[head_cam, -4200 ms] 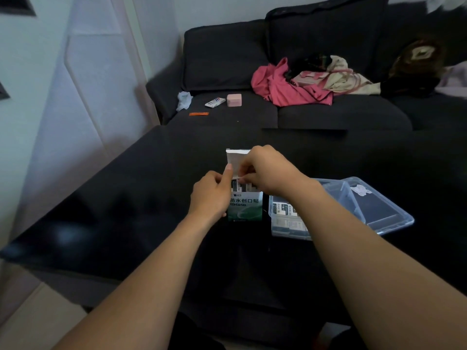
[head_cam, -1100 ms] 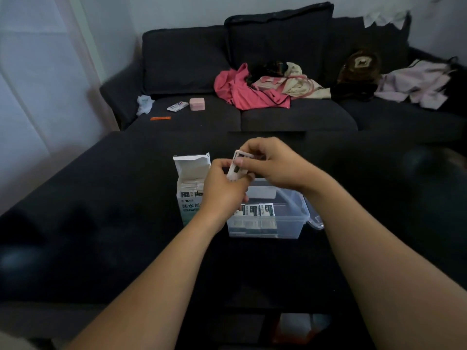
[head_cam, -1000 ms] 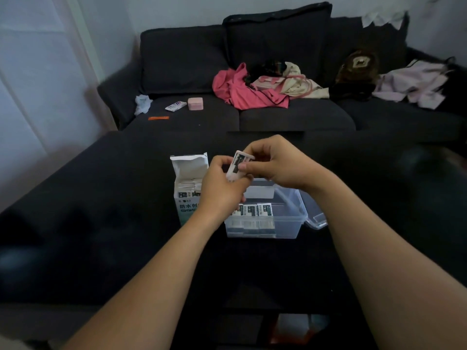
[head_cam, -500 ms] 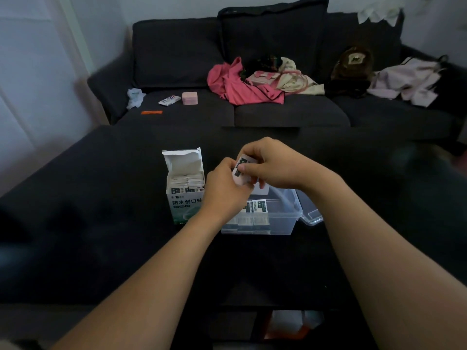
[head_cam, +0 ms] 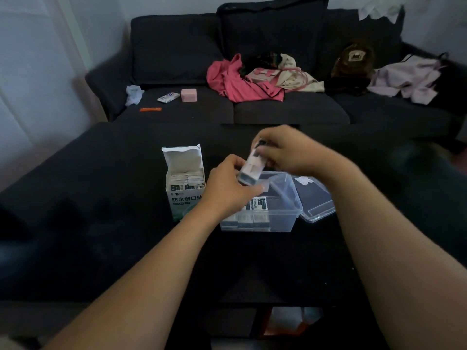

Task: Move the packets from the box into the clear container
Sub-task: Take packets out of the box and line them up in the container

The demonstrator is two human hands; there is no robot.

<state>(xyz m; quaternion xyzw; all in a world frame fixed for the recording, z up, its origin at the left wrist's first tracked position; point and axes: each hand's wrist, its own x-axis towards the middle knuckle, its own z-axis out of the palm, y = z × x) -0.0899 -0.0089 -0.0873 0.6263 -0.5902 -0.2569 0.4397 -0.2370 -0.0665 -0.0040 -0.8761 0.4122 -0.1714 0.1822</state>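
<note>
An open white and green box (head_cam: 184, 188) stands on the black table, with several packets (head_cam: 186, 180) showing inside its top. Right of it sits the clear container (head_cam: 280, 213), holding packets (head_cam: 257, 205) along its near wall. Above the container's left end, my left hand (head_cam: 227, 188) and my right hand (head_cam: 285, 151) together hold a small stack of packets (head_cam: 251, 169), blurred by motion. My left hand grips its lower end and my right hand pinches its top.
The container's clear lid (head_cam: 314, 200) lies open against its right side. Beyond the black table (head_cam: 101, 223) is a dark sofa (head_cam: 278, 107) with pink clothing (head_cam: 240, 82), a pink case (head_cam: 188, 94) and other small items.
Both hands have carried the packets from beside the box to above the container's left end and tilted them downward. The view has shifted slightly.
</note>
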